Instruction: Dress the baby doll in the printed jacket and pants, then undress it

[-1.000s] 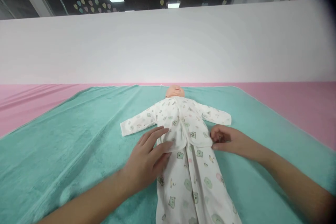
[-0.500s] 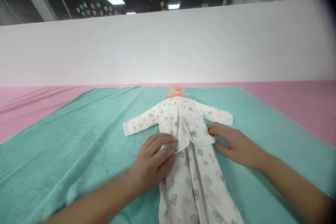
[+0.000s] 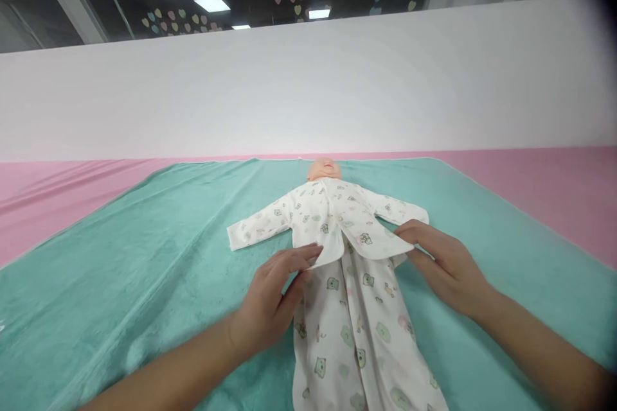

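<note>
A baby doll (image 3: 324,169) lies on its back, its head at the far end and its sleeves spread to both sides. It wears a white printed baby jacket (image 3: 308,212) over white printed baby pants (image 3: 344,340). My left hand (image 3: 274,295) pinches the jacket's lower left hem between thumb and fingers. At the lower right corner of the jacket, my right hand (image 3: 443,266) grips the hem and holds it out sideways from the body. The two front panels part below the chest. The doll's hands and feet do not show.
A teal blanket (image 3: 159,282) with soft folds lies under the doll. Pink cloth (image 3: 540,192) shows around the blanket's edges. Behind stands a low white wall (image 3: 308,90), with dark glass bearing heart stickers above it.
My right hand has taken the jacket's right corner and drawn it outward to the right. My left hand has shifted slightly left with the left hem.
</note>
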Motion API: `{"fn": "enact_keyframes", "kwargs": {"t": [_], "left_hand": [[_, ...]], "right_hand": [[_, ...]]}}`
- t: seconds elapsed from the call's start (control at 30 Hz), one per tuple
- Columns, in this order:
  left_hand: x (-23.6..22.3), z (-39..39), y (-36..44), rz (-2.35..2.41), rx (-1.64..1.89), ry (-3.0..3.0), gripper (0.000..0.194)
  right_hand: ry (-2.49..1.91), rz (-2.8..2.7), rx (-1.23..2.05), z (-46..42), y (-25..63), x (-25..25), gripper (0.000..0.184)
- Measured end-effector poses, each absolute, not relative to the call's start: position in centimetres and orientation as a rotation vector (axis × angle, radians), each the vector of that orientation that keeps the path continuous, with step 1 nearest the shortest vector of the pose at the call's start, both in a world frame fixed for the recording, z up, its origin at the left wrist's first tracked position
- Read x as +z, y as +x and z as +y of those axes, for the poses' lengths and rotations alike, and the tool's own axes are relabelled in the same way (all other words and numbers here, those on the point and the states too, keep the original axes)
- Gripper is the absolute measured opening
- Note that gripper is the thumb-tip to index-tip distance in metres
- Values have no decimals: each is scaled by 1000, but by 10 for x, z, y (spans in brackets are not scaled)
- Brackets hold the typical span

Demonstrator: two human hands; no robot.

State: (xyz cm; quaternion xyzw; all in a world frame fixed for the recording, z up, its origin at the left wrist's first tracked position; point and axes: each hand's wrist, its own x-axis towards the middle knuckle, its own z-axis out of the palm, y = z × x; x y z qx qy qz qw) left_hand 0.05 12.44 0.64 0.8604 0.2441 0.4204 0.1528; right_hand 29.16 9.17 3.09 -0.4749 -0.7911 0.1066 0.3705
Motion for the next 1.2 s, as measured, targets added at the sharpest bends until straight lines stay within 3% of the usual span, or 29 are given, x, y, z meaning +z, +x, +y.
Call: {"fn": "enact_keyframes", "kwargs": {"t": [0.17, 0.33, 0.47, 0.73, 1.07, 1.2], "left_hand": [[12, 123, 3, 583, 1032, 2690, 13], [14, 119, 8, 491, 855, 2916, 24], [12, 118, 9, 485, 787, 2947, 26], [20, 114, 13, 421, 748, 2932, 29], [13, 114, 13, 595, 895, 2872, 34], [10, 119, 8, 691, 1032, 2782, 31]], "right_hand": [[-1343, -2148, 107, 93, 283, 28, 19], [-1203, -2288, -288, 95, 273, 23, 39], [-1189, -2254, -474, 95, 274, 22, 30], [-1184, -2005, -179, 90, 264, 24, 13], [-1021, -2314, -42, 89, 254, 16, 20], [-999, -2334, 7, 85, 253, 18, 15]]}}
